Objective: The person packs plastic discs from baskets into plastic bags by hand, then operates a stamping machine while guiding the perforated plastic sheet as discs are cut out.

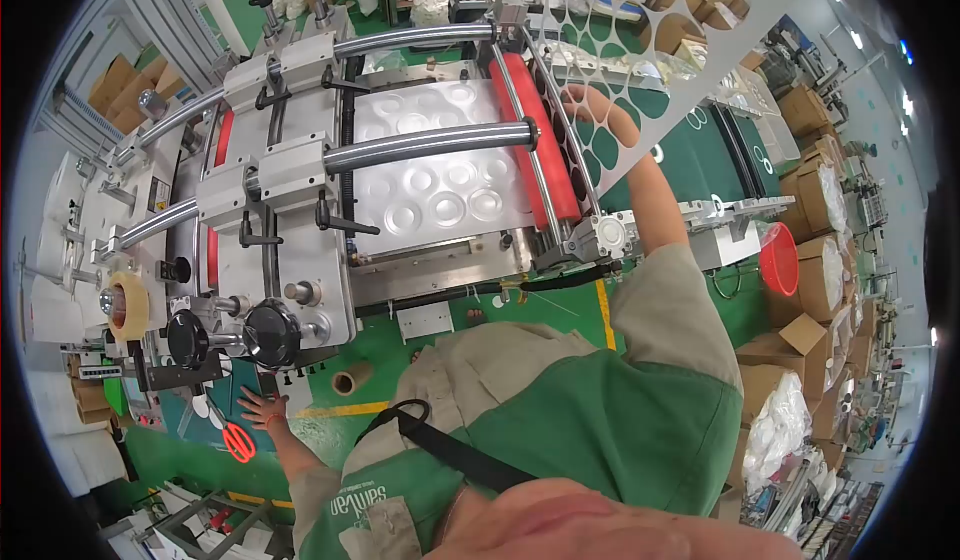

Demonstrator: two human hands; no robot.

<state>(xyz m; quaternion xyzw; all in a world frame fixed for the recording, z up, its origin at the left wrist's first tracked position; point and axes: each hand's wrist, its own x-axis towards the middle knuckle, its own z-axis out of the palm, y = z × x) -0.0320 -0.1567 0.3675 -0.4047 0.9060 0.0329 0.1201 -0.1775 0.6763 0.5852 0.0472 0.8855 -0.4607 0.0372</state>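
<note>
My left hand (262, 410) is at the lower left, fingers spread and holding nothing, beside orange-handled scissors (239, 442) at the edge of a dark green surface. At the upper right, my right hand (590, 106) is raised at the red roller's (537, 140) end of a machine. Its bent fingers are partly hidden by a white perforated sheet (655, 35), so their grip is unclear. This sheet hangs across my right forearm, its round holes showing what lies behind. On the machine bed, a silvery sheet (410, 182) carries round ring shapes.
Steel bars (430, 147) and black knobs (272, 333) stick out from the machine. A tape roll (129, 306) is at its left. Beyond my right arm lie a green conveyor belt (690, 165) and a red basket (779, 260). Cardboard boxes (790, 355) line the right side.
</note>
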